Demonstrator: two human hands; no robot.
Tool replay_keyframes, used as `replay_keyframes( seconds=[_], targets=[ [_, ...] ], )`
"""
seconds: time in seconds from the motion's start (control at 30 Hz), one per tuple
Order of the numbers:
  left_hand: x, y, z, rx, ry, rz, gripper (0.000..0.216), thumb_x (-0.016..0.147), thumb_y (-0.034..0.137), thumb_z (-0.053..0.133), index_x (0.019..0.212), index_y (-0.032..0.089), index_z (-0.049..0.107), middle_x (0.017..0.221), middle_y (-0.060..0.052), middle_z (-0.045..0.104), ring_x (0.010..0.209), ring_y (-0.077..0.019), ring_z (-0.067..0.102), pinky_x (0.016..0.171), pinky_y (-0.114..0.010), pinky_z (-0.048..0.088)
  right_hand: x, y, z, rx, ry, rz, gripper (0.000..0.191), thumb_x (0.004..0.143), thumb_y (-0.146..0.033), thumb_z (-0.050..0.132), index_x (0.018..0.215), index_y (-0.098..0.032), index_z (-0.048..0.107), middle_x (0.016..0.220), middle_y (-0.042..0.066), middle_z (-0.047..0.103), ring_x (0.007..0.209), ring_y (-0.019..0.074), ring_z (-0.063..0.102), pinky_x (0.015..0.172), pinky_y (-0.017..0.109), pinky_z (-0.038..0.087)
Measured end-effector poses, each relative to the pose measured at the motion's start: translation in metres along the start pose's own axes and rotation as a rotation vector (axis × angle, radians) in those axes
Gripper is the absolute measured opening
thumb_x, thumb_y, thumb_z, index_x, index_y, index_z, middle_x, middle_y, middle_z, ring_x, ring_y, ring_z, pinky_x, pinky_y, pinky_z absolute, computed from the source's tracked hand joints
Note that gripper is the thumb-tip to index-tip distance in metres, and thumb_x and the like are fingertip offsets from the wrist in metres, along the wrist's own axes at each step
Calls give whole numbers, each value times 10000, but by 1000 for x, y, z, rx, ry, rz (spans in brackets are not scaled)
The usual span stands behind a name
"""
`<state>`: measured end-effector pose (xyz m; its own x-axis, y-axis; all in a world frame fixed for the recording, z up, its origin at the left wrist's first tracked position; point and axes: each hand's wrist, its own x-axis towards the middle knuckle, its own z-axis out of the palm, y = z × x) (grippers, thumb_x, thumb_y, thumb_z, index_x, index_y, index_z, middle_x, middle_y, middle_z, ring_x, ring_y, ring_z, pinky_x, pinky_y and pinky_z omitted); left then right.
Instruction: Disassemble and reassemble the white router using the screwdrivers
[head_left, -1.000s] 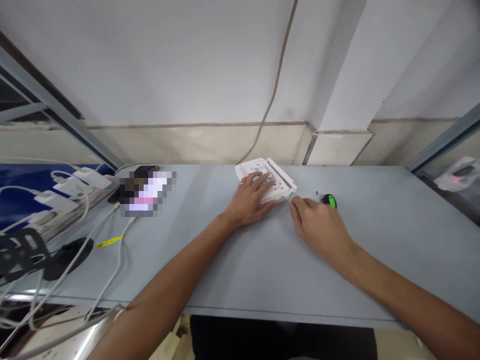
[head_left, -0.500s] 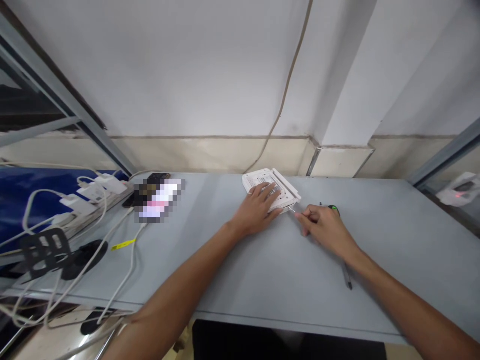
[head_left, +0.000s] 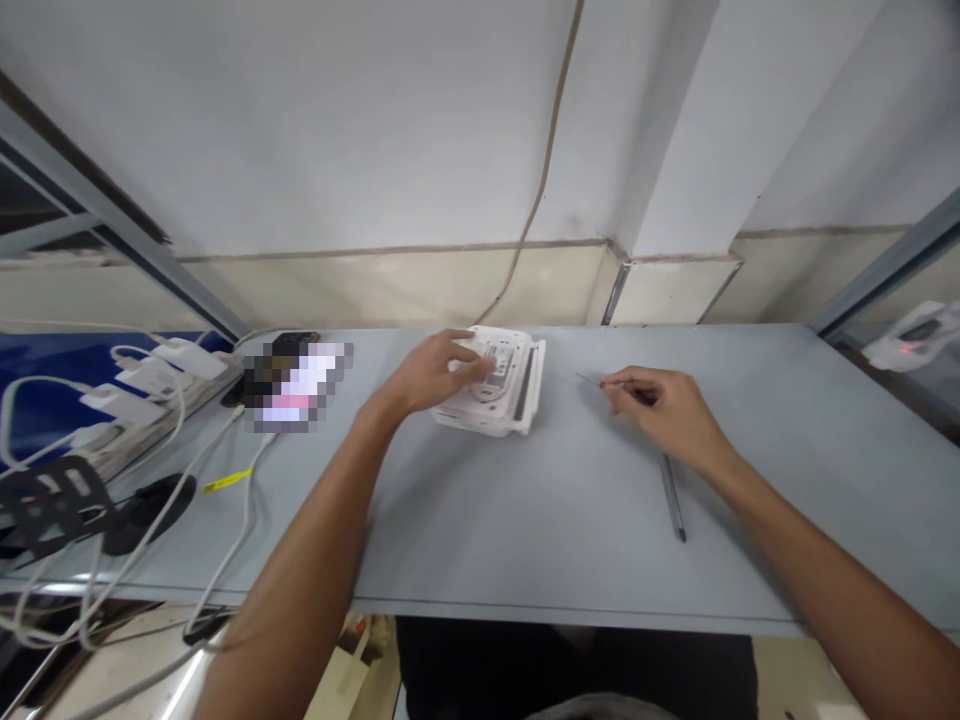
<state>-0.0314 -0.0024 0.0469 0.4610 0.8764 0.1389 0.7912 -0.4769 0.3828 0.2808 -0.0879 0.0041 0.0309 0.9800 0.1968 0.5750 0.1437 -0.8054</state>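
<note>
lying toward the back of the grey table, the white plastic device has a printed label facing up and a raised strip along its right side; whether its near edge is lifted a little, i cannot tell. that strip runs away from the person, its far end leaning slightly right, and i'd take it as the line to judge the device's angle by, since the body's own long axis is unclear.

the left hand is much the nearer one: it touches the device from the left, fingers bent over the top, though whether they grip or just press is not shown. the right hand is apart, off to the right, its fingertips pinching a thin metal tool. the tool's tip points left at the strip side, with a gap between, so the device lies straight left of the right hand.

below the right hand lies a slim dark rod. farther left are a pixelated bright object, white plugs and a yellow-tagged cable.
</note>
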Motion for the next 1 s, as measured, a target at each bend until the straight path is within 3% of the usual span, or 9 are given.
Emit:
replay_keyframes(
  seconds=[0.1, 0.17, 0.23, 0.43, 0.6, 0.83, 1.0],
  targets=[
    [-2, 12, 10, 138, 145, -88, 644, 953, 658, 603, 1439, 239, 660, 1583, -122, 546, 1463, -388, 479, 1179, -560, 438, 0, -3, 5, 82, 17, -44, 250, 892, -363, 683, 1077, -221, 775, 765, 6, 732, 705, 170, 644, 689, 320, 480],
    [-1, 18, 21, 204, 116, -131, 909, 880, 698, 680, 1596, 181, 462, 1663, -193, 422, 1499, -445, 406, 1179, -614, 411, -1, -5, 9, 126, 46, -60, 233, 878, -366, 724, 1055, -218, 755, 800, 10, 750, 711, 166, 654, 696, 320, 495],
    [-1, 20, 27, 218, 57, -153, 994, 854, 686, 714, 1628, 157, 385, 1645, -212, 440, 1484, -457, 410, 1175, -619, 406, -3, -7, 12, 147, 52, -86, 194, 885, -362, 731, 1016, -221, 755, 885, 29, 788, 755, 174, 689, 698, 319, 512],
    [0, 21, 23, 37, 45, -109, 792, 830, 517, 786, 1520, 218, 537, 1553, -88, 584, 1441, -348, 484, 1182, -489, 444, -11, -21, 20, 83, 7, -256, 160, 942, -290, 671, 989, -238, 815, 958, 23, 826, 821, 184, 757, 746, 328, 581],
    [-1, 36, 26, -116, 126, -119, 408, 926, 307, 678, 1331, 273, 704, 1396, -27, 709, 1292, -263, 642, 1132, -421, 504, -14, -24, 23, 135, 8, -337, 133, 936, -257, 700, 972, -226, 824, 984, 37, 831, 865, 198, 785, 770, 328, 626],
    [0, 38, 38, -74, 246, -123, 214, 903, 215, 682, 1080, 246, 798, 1264, -26, 776, 1243, -280, 680, 1136, -448, 525, -24, -29, 34, 163, -93, -545, 132, 938, -192, 712, 1020, -216, 812, 932, 19, 822, 782, 143, 763, 725, 267, 614],
    [-1, 42, 42, -51, 301, -173, 182, 901, 187, 687, 1026, 248, 805, 1225, -22, 790, 1221, -290, 690, 1130, -475, 538, -32, -36, 41, 153, -86, -618, 134, 951, -176, 698, 1039, -206, 795, 899, 19, 808, 737, 128, 739, 698, 250, 607]
  ],
)
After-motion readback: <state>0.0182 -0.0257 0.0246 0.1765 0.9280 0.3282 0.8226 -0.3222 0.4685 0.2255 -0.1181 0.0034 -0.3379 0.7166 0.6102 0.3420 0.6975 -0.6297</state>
